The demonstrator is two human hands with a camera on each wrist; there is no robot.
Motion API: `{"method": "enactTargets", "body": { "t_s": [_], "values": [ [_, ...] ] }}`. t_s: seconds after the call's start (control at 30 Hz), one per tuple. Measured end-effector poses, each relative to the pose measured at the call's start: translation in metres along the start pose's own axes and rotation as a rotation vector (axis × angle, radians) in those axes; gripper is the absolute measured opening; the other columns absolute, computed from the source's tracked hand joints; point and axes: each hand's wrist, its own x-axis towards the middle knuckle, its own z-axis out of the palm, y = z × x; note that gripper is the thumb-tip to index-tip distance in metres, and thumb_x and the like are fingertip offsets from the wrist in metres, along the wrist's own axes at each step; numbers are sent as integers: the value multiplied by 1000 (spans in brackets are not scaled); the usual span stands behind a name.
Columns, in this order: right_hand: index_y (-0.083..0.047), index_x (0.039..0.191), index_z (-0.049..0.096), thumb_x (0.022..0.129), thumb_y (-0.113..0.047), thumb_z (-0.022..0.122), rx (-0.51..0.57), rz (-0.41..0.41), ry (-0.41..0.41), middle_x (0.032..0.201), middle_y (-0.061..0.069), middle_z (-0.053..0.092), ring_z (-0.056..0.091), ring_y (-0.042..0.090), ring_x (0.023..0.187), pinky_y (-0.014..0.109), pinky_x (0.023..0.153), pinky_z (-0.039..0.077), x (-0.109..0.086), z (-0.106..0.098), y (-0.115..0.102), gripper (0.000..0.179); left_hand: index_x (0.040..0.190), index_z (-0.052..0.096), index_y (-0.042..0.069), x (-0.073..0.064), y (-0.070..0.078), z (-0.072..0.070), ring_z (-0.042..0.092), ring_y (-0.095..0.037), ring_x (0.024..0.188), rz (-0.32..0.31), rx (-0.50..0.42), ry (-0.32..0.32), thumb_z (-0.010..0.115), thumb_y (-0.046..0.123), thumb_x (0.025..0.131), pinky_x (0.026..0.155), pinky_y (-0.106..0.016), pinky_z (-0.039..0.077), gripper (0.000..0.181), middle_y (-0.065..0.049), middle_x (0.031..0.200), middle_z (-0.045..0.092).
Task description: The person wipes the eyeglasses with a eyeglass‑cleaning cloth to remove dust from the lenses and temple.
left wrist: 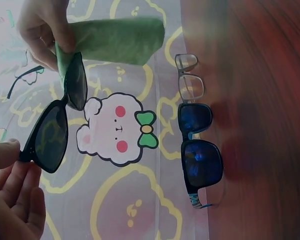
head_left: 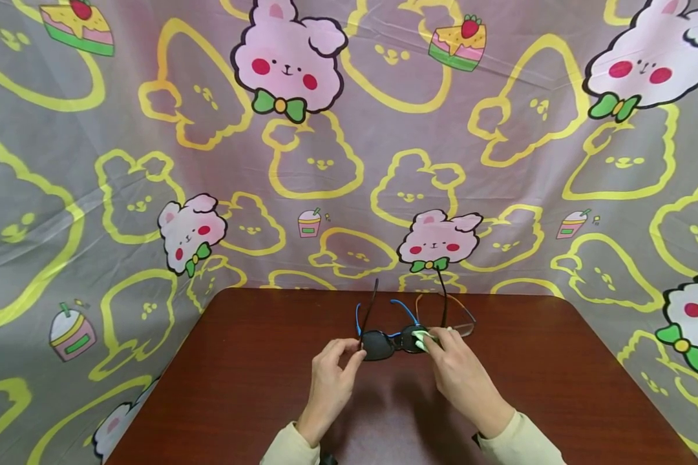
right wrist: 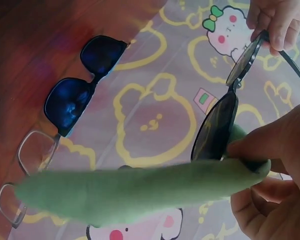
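Observation:
A pair of black sunglasses (head_left: 378, 346) is held up above the table with its temples pointing away. My left hand (head_left: 333, 378) pinches the frame at its left hinge, fingers and thumb on either side. At the other lens, my right hand (head_left: 461, 374) pinches a light green cloth (head_left: 422, 339) against the lens. In the left wrist view the cloth (left wrist: 120, 41) hangs out from the right hand's fingers. The right wrist view shows the cloth (right wrist: 140, 192) folded over the lens edge, with the thumb on it.
Behind the held pair, blue-framed sunglasses (left wrist: 202, 162) stand on the brown table (head_left: 238, 361). Clear-lensed eyeglasses (left wrist: 191, 86) stand beside them, to their right in the head view. A patterned curtain (head_left: 326, 161) surrounds the table at the back and sides.

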Motion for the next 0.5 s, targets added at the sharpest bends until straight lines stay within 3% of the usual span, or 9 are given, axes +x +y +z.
{"method": "enactTargets", "body": {
  "t_s": [0.17, 0.23, 0.3, 0.4, 0.5],
  "values": [
    [4, 96, 66, 81, 6, 51, -15, -5, 21, 92, 15, 57, 50, 27, 76, 36, 63, 47, 1, 1, 1, 21, 89, 68, 9, 3, -2, 0, 59, -8, 74, 58, 13, 27, 78, 3, 76, 66, -19, 47, 18, 5, 82, 64],
    [5, 97, 66, 71, 12, 57, -16, -3, 16, 92, 15, 57, 50, 28, 77, 36, 63, 47, 1, 1, 2, 28, 89, 68, 9, 3, -2, 0, 59, -8, 73, 51, 9, 20, 77, 4, 76, 66, -21, 47, 17, 5, 81, 64],
    [6, 98, 66, 71, 10, 58, -14, 3, 5, 92, 15, 56, 49, 28, 77, 36, 63, 46, 1, 2, 1, 29, 89, 68, 10, 2, -2, 0, 59, -9, 74, 22, -4, 7, 77, 5, 77, 66, -22, 48, 15, 4, 81, 64],
    [6, 100, 65, 76, 5, 60, -6, 12, -4, 92, 16, 55, 49, 27, 77, 36, 62, 46, -1, 4, 0, 25, 90, 68, 9, 1, -1, 0, 60, -9, 75, -1, -17, -5, 76, 5, 79, 66, -23, 49, 15, 3, 82, 65],
    [6, 100, 65, 88, -5, 54, 5, 8, -2, 91, 15, 55, 48, 26, 75, 34, 60, 45, -2, 5, -2, 20, 90, 68, 10, 0, -1, 0, 60, -9, 74, -8, -21, -5, 76, 5, 78, 66, -22, 48, 15, 3, 81, 65]
  ]
}}
